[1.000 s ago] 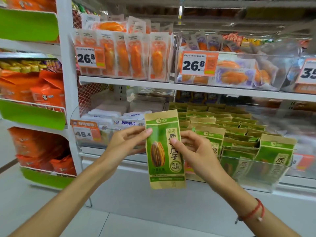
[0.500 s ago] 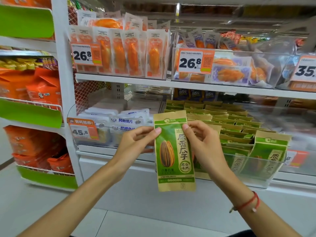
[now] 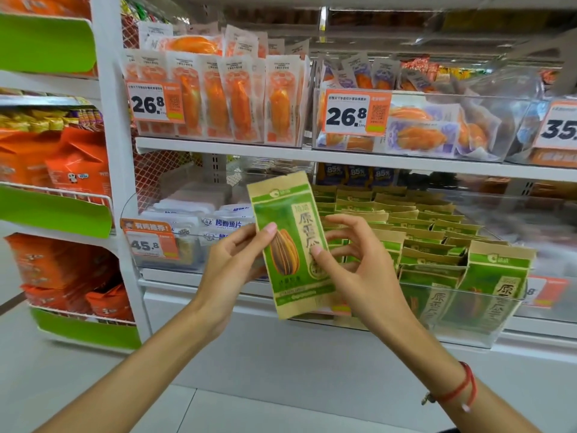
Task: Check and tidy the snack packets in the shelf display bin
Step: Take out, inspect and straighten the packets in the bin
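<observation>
Head view: person holds one green seed packet up in front of the shelf, printed face toward the camera, likely to read or check it before it goes back. Packet is upright, top tilted slightly left, clear of the bin and just left of it. Left hand pinches the packet's left edge, thumb on the front near the seed picture, fingers behind. Right hand pinches the right edge lower down, thumb tip on the front; its other fingers are spread and loosely bent behind and beside the packet. Both forearms reach up from the bottom corners, wrists bent slightly inward; red cord on the right wrist. The clear bin sits on the lower shelf and holds rows of the same green packets, mostly standing, front ones leaning. Price tags hang on the shelf above. Judgement: still at the check step; returning the packet is not yet done.
</observation>
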`<state>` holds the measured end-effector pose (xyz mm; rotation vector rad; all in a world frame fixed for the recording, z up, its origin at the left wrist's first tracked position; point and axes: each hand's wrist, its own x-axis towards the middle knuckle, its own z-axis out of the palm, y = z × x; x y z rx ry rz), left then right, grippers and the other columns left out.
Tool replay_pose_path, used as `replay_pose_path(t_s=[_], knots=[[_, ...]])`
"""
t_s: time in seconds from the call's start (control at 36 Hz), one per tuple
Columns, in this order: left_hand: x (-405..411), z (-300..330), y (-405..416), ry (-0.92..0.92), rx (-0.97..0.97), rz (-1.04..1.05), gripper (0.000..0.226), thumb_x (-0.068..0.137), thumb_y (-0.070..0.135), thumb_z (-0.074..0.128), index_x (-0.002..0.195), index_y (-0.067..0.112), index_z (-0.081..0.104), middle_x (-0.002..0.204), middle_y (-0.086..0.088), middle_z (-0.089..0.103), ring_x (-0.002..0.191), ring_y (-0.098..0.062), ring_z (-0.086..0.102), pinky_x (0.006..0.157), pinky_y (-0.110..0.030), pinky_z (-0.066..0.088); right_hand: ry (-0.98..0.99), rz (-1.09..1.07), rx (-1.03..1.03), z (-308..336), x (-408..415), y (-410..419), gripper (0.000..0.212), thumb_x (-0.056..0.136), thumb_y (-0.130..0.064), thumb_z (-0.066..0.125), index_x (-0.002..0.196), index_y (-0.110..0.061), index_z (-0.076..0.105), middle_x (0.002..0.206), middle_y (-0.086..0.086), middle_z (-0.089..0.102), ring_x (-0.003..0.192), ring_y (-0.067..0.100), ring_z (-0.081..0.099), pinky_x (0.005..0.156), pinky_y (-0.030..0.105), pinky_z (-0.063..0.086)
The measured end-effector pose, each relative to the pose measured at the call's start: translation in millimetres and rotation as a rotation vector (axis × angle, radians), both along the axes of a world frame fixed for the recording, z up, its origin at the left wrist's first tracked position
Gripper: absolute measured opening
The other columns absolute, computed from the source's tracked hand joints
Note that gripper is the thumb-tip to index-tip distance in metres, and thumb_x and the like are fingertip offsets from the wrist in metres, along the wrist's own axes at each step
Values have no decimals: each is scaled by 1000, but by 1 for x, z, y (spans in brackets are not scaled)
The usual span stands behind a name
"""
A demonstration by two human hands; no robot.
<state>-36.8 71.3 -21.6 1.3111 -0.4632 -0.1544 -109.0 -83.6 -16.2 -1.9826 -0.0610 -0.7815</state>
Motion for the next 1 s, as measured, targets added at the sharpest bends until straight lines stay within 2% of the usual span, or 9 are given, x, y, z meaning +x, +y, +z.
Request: replay_pose_path(t_s=[0.17, 0.25, 0.39, 0.47, 0.56, 0.69, 0.75, 0.89, 1.0], knots=[[-1, 2, -2, -2, -136, 208, 19, 92, 24, 62, 102, 11, 70, 94, -1, 76, 85, -14, 73, 66, -23, 58, -12, -29, -329, -7, 1, 4, 46, 86, -27, 70, 128, -27, 52, 121, -17, 55, 105, -9, 52, 81, 14, 50], [-1, 0, -4, -4, -150, 238, 15, 91, 27, 64, 98, 15, 70, 95, -1, 76, 85, -15, 73, 64, -24, 58, 0, 0, -379, -10, 1, 9, 58, 81, -46, 71, 132, -31, 48, 126, -19, 49, 112, -9, 46, 85, 9, 43], [-5, 0, -8, -67, -114, 287, 39, 70, 45, 71, 97, 16, 70, 98, 1, 76, 95, -17, 72, 84, -37, 57, -4, -43, -386, -12, 1, 15, 79, 70, -62, 72, 135, -32, 39, 129, -16, 43, 116, -6, 43, 86, 5, 38], [-8, 2, -8, -104, -124, 224, 43, 67, 46, 70, 98, 15, 67, 98, 2, 76, 95, -15, 72, 79, -30, 59, 0, -33, -326, -8, 0, 15, 73, 72, -53, 77, 132, -33, 40, 128, -16, 49, 113, -5, 48, 88, 9, 41], [-5, 4, -4, -116, -108, 114, 54, 68, 51, 64, 108, 14, 66, 107, 1, 74, 101, -13, 70, 76, -24, 59, 68, 104, -53, 2, -5, 15, 58, 74, -42, 81, 121, -33, 48, 115, -21, 57, 100, -7, 57, 78, 7, 45], [2, 5, 2, -20, -46, -49, 54, 81, 50, 73, 121, 14, 63, 123, -6, 68, 118, -19, 62, 99, -34, 50, 229, 259, 243, 5, -5, 12, 54, 71, -51, 76, 114, -32, 52, 120, -15, 62, 102, -4, 62, 76, 11, 49], [5, 3, 4, 44, -64, -123, 54, 78, 42, 69, 123, 13, 61, 125, -10, 67, 118, -22, 63, 103, -36, 46, 270, 286, 260, 4, -3, 12, 53, 72, -50, 77, 115, -31, 52, 121, -12, 63, 99, -5, 63, 74, 11, 50], [6, 6, 7, 106, -72, -243, 84, 69, 46, 73, 138, 5, 47, 124, -11, 67, 121, -26, 61, 109, -37, 43, 326, 322, 251, 2, -1, 10, 52, 71, -49, 67, 117, -31, 51, 125, -11, 61, 101, -4, 64, 87, 21, 50], [5, 8, 9, 114, -75, -206, 78, 72, 41, 74, 135, 2, 50, 119, -9, 70, 113, -22, 66, 99, -31, 52, 256, 261, 131, 3, -2, 12, 47, 79, -58, 64, 117, -31, 56, 115, -19, 64, 102, -8, 60, 81, 13, 48]])
